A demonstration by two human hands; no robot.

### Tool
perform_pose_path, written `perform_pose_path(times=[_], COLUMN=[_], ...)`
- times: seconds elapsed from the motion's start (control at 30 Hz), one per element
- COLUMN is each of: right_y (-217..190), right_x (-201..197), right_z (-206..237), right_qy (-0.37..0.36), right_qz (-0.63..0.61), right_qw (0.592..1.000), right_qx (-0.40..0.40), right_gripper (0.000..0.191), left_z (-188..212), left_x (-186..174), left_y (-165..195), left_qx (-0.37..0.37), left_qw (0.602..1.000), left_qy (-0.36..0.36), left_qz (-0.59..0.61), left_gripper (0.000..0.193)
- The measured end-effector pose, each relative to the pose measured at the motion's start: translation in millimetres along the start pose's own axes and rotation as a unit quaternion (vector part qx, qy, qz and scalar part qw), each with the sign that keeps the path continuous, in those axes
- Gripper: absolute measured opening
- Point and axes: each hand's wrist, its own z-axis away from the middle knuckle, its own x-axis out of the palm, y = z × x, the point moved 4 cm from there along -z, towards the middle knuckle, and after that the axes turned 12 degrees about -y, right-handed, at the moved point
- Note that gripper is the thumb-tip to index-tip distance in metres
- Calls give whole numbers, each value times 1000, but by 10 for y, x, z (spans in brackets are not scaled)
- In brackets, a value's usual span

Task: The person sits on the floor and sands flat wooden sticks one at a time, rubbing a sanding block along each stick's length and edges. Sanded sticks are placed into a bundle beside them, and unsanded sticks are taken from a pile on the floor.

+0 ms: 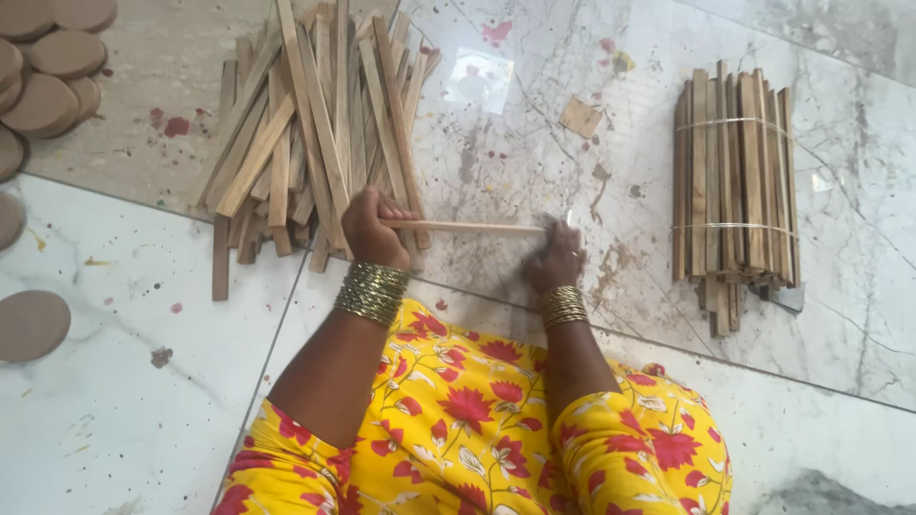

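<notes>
A thin pale wooden stick (472, 227) lies level between my hands above the marble floor. My left hand (371, 229) grips its left end with closed fingers. At the stick's right end my right hand (556, 257) is closed around it; a small shiny bit shows by the fingers, too small to make out. Both wrists carry stacks of gold bangles. A loose heap of flat wooden slats (310, 133) lies just beyond my left hand.
A tied bundle of slats (733, 186), bound by two thin bands, lies at the right. Round brown discs (48, 67) are stacked at the far left, with another disc (31, 324) lower down. Wood scraps (580, 116) and red spots dot the marble. My yellow flowered garment (477, 420) fills the bottom.
</notes>
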Motion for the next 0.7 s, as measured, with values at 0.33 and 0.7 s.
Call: perform_pose_path(times=[0.33,0.7], right_y=[-902,-1646], right_x=[-131,-702], right_z=[410,964], right_qy=[24,102], right_qz=[-145,-123], right_qw=[967,919], right_qx=[-210,-360], right_gripper=[69,71], left_z=[170,513], left_x=[157,374], left_y=[183,48], left_qx=[38,57], left_qw=[998,975], left_qy=[-53,-117], left_qz=[-1,-182], left_gripper=[38,42])
